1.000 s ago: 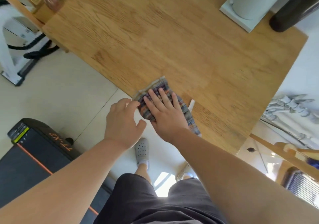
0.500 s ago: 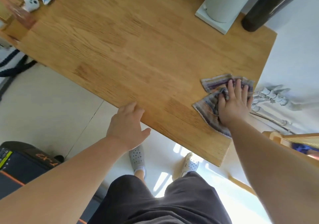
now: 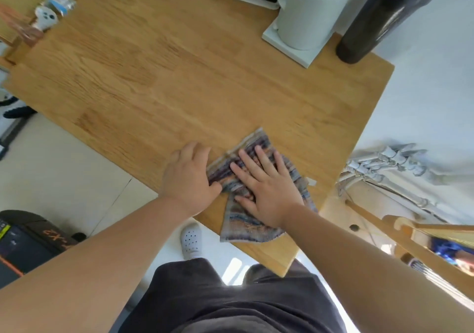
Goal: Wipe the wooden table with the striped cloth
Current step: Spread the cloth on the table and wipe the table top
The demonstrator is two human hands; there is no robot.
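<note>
Near front edge of wooden table (image 3: 179, 76) | left hand (image 3: 189, 176) rests on wood, fingers loose, gripping nothing, thumb touching cloth | striped cloth (image 3: 241, 222) rumpled near front-right corner | right hand (image 3: 266, 191) flat, fingers spread, pressing cloth

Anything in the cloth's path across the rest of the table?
The wooden table ahead is mostly bare. The left hand sits against the left edge of the striped cloth; a white appliance and dark bottle occupy the far right corner.
</note>
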